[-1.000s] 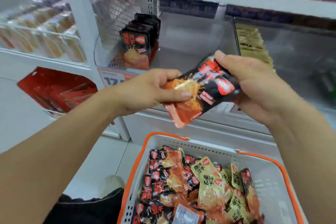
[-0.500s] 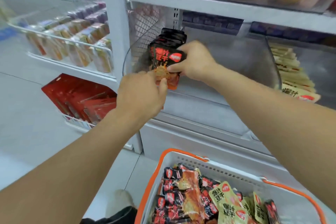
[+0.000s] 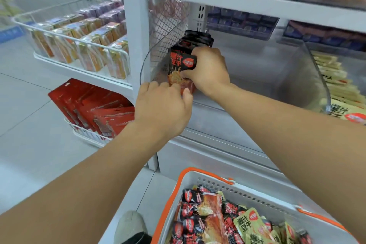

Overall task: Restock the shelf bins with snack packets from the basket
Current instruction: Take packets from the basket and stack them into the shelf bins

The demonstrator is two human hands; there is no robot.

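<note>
A black and red snack packet (image 3: 181,65) stands upright at the front of a row of like packets (image 3: 195,38) in a clear shelf bin (image 3: 297,77). My right hand (image 3: 208,69) grips that front packet by its right edge. My left hand (image 3: 164,109) touches the packet's lower end with its fingertips, thumb beside it. Below, a white basket with orange handles (image 3: 206,175) holds several black-red packets (image 3: 200,212) and yellow-green packets (image 3: 249,222).
A second bin of yellow packets (image 3: 332,79) sits to the right behind a clear divider. A wire shelf of boxed goods (image 3: 83,45) and a rack of red packs (image 3: 95,109) stand left. A white shelf post (image 3: 134,25) rises between them. My shoe (image 3: 129,226) shows by the basket.
A second ago both hands held the packet in the air above the basket. They carried it up and left into the bin, and it now stands against the row.
</note>
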